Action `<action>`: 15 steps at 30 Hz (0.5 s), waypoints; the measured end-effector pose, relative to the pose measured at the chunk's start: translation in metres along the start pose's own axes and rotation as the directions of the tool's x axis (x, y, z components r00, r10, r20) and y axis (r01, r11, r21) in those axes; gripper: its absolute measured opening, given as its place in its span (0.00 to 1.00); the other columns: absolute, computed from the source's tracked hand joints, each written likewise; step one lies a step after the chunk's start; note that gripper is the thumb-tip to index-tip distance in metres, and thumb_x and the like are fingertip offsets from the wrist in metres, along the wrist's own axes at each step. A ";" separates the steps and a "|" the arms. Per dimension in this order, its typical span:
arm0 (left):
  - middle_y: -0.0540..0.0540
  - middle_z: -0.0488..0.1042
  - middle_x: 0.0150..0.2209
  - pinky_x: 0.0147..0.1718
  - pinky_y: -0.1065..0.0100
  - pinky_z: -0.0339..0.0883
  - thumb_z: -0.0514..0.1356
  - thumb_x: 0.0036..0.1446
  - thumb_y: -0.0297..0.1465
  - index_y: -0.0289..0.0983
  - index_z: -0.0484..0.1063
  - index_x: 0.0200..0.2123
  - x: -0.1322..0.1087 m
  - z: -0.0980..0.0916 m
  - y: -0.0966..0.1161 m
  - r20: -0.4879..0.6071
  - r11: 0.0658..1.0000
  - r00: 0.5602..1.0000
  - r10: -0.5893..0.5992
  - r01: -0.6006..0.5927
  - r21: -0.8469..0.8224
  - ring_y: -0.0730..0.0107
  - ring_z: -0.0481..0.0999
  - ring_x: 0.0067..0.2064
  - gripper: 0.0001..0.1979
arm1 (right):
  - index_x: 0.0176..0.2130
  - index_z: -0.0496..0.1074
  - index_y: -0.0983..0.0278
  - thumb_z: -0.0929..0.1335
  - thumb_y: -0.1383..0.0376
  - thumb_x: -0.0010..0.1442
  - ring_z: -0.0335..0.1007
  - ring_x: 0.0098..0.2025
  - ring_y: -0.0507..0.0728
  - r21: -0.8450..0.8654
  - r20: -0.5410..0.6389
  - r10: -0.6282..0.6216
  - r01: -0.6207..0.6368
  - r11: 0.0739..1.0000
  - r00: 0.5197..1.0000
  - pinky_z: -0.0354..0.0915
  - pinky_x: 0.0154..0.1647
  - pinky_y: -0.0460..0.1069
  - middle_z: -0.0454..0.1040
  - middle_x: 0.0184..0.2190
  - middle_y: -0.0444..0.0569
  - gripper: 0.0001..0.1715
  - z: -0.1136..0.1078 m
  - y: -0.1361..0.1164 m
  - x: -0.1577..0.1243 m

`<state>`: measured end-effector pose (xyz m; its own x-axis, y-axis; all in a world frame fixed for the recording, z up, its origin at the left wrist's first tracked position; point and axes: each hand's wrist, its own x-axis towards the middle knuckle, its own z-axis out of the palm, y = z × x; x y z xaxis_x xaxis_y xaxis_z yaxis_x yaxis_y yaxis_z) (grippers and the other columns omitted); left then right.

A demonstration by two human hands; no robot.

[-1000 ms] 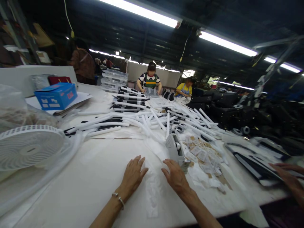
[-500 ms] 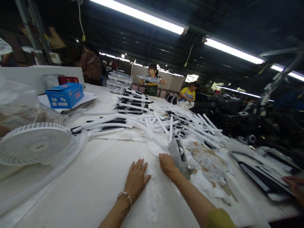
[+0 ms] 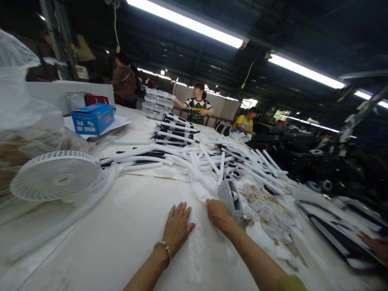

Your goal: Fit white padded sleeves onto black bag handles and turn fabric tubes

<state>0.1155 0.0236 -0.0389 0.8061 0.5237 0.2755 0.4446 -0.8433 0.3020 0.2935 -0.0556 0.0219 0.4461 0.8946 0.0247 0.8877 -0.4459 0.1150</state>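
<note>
My left hand (image 3: 178, 226) lies flat on the white tabletop, fingers spread, a bracelet on the wrist. To its right, my right hand (image 3: 218, 213) has its fingers curled closed at the end of a strip of white film (image 3: 201, 189); what they grip is hidden. A grey tape dispenser (image 3: 230, 198) stands just beyond and beside the right hand. Between my hands and toward me, a clear crinkled plastic strip (image 3: 194, 252) lies on the table.
White foam tubes (image 3: 209, 159) and black pieces heap across the table. Small tags (image 3: 268, 208) lie at right, a white fan (image 3: 57, 178) and blue box (image 3: 93, 118) at left. Co-workers stand beyond; another person's hand (image 3: 374, 244) touches a black panel (image 3: 330, 236) at right.
My view has swung slightly left, while both hands keep their poses. The co-worker in the green apron no longer holds up a clear pack and now reaches to the stack.
</note>
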 end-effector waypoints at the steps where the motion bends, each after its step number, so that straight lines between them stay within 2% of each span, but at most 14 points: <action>1: 0.37 0.65 0.62 0.63 0.48 0.54 0.56 0.61 0.38 0.36 0.65 0.59 0.002 0.000 -0.002 0.001 1.000 1.000 -0.005 0.005 0.003 0.53 0.61 0.64 0.25 | 0.40 0.75 0.67 0.63 0.74 0.59 0.76 0.38 0.61 -0.003 0.011 -0.009 0.009 1.000 1.000 0.67 0.39 0.51 0.78 0.35 0.56 0.12 -0.002 -0.002 -0.003; 3: 0.34 0.64 0.62 0.62 0.47 0.55 0.55 0.61 0.38 0.34 0.64 0.60 0.007 0.000 -0.005 -0.003 1.000 1.000 -0.024 0.024 0.011 0.51 0.62 0.64 0.26 | 0.47 0.72 0.68 0.65 0.70 0.59 0.74 0.44 0.63 -0.007 0.019 -0.021 0.021 1.000 1.000 0.67 0.43 0.53 0.77 0.42 0.58 0.16 -0.006 -0.004 -0.009; 5: 0.33 0.63 0.62 0.61 0.45 0.56 0.55 0.61 0.38 0.34 0.62 0.61 0.013 0.000 -0.010 -0.009 0.999 0.999 -0.044 0.044 0.017 0.49 0.61 0.64 0.27 | 0.53 0.68 0.69 0.66 0.68 0.57 0.70 0.50 0.64 -0.008 0.014 -0.031 0.031 0.999 0.999 0.66 0.48 0.54 0.74 0.49 0.61 0.23 -0.010 -0.006 -0.013; 8: 0.33 0.63 0.63 0.61 0.44 0.54 0.55 0.61 0.38 0.35 0.63 0.61 0.020 0.002 -0.016 -0.009 0.999 0.999 -0.045 0.045 0.021 0.48 0.60 0.64 0.26 | 0.57 0.64 0.70 0.66 0.71 0.55 0.70 0.51 0.63 -0.005 0.038 -0.039 0.039 0.999 0.999 0.66 0.48 0.53 0.73 0.51 0.62 0.29 -0.008 -0.008 -0.014; 11: 0.34 0.62 0.63 0.63 0.43 0.49 0.55 0.61 0.39 0.36 0.63 0.60 0.022 0.004 -0.018 -0.006 0.999 0.999 -0.038 0.038 0.017 0.48 0.57 0.66 0.26 | 0.54 0.67 0.69 0.62 0.74 0.59 0.73 0.46 0.61 -0.001 0.059 -0.036 0.036 0.999 0.998 0.67 0.44 0.51 0.76 0.46 0.59 0.23 0.000 -0.009 -0.009; 15: 0.33 0.59 0.65 0.63 0.42 0.46 0.54 0.62 0.38 0.34 0.62 0.61 0.021 0.006 -0.018 0.010 0.999 0.999 -0.047 0.047 -0.009 0.47 0.55 0.66 0.27 | 0.43 0.73 0.69 0.57 0.77 0.62 0.74 0.43 0.63 0.003 0.022 -0.010 0.010 1.000 1.000 0.68 0.41 0.53 0.78 0.39 0.60 0.18 0.007 -0.002 0.005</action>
<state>0.1267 0.0496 -0.0441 0.7882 0.5613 0.2522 0.4785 -0.8168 0.3224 0.2948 -0.0510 0.0148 0.4392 0.8984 0.0015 0.8926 -0.4366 0.1126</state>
